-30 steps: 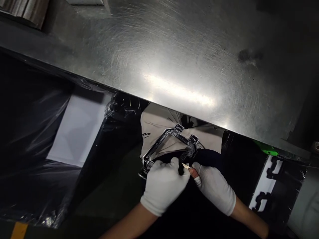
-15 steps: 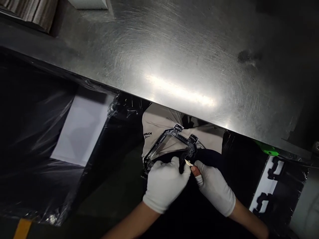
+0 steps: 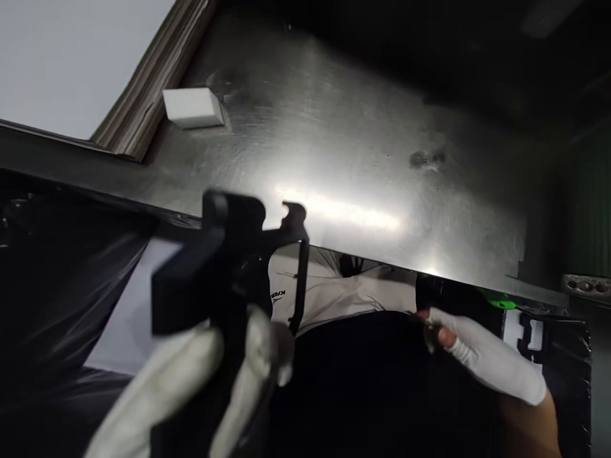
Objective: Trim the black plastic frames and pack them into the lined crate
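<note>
Frame (image 3: 210, 267), black, is held close to the camera, left of the lap, overlapping the near edge of the table (image 3: 334, 127) in view. Left hand (image 3: 165, 378): gloved; grip around the lower part of the frame, with fingers on both sides. Right hand (image 3: 491, 356): gloved with bare fingertips, well apart from the frame; grip narrow, pinching a small item (image 3: 431, 337) too blurred to identify. Block (image 3: 188, 107), white, rests on the table beside the stack (image 3: 157, 79). Green part (image 3: 501, 302) is near the right hand, at the table edge.
</note>
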{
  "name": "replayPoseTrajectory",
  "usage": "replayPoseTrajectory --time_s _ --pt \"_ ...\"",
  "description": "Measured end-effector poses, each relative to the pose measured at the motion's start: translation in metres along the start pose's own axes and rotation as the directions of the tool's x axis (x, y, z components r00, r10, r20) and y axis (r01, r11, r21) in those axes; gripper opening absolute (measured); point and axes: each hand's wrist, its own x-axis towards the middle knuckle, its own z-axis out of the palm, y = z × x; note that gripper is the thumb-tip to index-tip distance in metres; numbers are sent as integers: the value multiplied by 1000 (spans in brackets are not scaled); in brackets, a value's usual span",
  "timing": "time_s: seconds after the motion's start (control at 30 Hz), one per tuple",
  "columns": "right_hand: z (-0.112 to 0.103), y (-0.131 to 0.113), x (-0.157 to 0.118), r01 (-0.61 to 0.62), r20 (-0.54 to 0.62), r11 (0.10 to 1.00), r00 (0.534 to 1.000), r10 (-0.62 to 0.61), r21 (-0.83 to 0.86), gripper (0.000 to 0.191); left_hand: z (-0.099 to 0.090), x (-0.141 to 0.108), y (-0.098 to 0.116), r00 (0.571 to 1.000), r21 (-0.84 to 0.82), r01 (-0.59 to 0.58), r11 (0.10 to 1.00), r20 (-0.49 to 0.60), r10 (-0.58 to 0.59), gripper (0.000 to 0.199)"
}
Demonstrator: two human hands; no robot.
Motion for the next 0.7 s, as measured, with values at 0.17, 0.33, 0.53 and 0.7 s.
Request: replayPoseTrajectory --time_s 0.17,0.33,0.53,0.7 --pt "-38 -33 16 -105 -538 973 843 -23 -207 41 43 84 47 960 -137 49 989 279 -9 49" --pt "-34 -59 70 -6 -565 869 762 -316 -494 40 77 138 37 942 -5 85 996 326 -78 49" --pt "-2 -79 104 -47 -352 580 833 -426 -813 36 81 140 33 939 64 164 984 296 -176 49" --pt "0 -86 102 -75 -347 560 849 -398 -825 35 85 140 34 937 85 188 978 284 -205 48"
